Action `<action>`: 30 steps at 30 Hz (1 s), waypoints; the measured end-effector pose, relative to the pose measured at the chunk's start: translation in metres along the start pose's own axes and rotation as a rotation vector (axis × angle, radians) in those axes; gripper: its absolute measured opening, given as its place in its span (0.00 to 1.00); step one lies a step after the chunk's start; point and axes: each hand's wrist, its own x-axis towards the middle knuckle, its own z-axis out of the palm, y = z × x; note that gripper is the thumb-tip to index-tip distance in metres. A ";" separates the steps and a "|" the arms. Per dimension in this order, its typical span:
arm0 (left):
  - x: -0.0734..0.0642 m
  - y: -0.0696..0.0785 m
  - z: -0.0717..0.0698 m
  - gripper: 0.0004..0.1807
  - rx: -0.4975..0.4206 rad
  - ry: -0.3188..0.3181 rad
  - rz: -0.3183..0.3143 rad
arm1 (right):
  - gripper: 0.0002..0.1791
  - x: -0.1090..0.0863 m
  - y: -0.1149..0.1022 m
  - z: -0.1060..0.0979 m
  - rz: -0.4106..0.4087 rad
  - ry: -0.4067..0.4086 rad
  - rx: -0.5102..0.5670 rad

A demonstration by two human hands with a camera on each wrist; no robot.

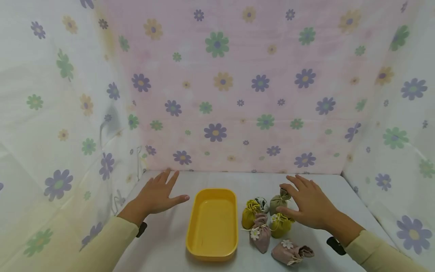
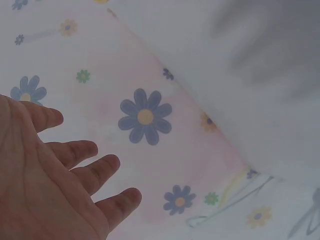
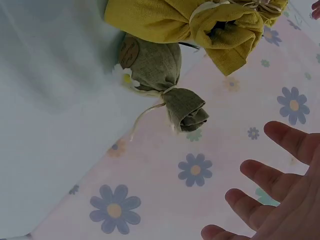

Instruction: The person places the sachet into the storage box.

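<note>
My left hand [image 1: 157, 194] hovers with spread fingers left of a yellow plastic tray [image 1: 234, 226]; in the left wrist view the left hand [image 2: 55, 170] holds nothing. Over the group of small drawstring pouches, my right hand [image 1: 310, 204] is spread too, with nothing gripped. Nearest to it are an olive-green pouch [image 1: 278, 204] and a mustard pouch [image 1: 281, 226], partly covered by the hand. Another mustard pouch [image 1: 249, 215], a patterned white pouch [image 1: 261, 204] and a pink pouch [image 1: 261, 234] cluster beside them. A second pink pouch [image 1: 285, 252] lies on its side nearer the front.
The tray and pouches sit on a white tabletop [image 1: 163, 241]. Flower-printed cloth [image 1: 231, 113] hangs behind the table and along both sides. At the left edge, cords [image 1: 138, 162] show by the cloth.
</note>
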 end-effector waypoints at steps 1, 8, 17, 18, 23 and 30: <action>0.000 0.001 0.002 0.64 -0.002 0.001 0.002 | 0.45 0.000 -0.002 0.001 -0.007 0.004 0.004; 0.004 0.002 0.019 0.64 -0.036 0.002 0.008 | 0.37 0.002 -0.015 0.005 -0.061 0.027 0.007; 0.006 0.008 0.034 0.61 -0.140 -0.009 0.011 | 0.28 0.006 -0.027 0.015 -0.084 0.009 0.039; 0.006 0.009 0.035 0.60 -0.158 -0.012 0.008 | 0.27 0.007 -0.028 0.016 -0.087 0.010 0.046; 0.006 0.014 0.042 0.57 -0.279 -0.043 -0.017 | 0.23 0.007 -0.033 0.018 -0.094 0.022 0.062; 0.010 0.019 0.064 0.52 -0.455 -0.030 -0.039 | 0.24 0.010 -0.039 0.025 -0.092 -0.027 0.110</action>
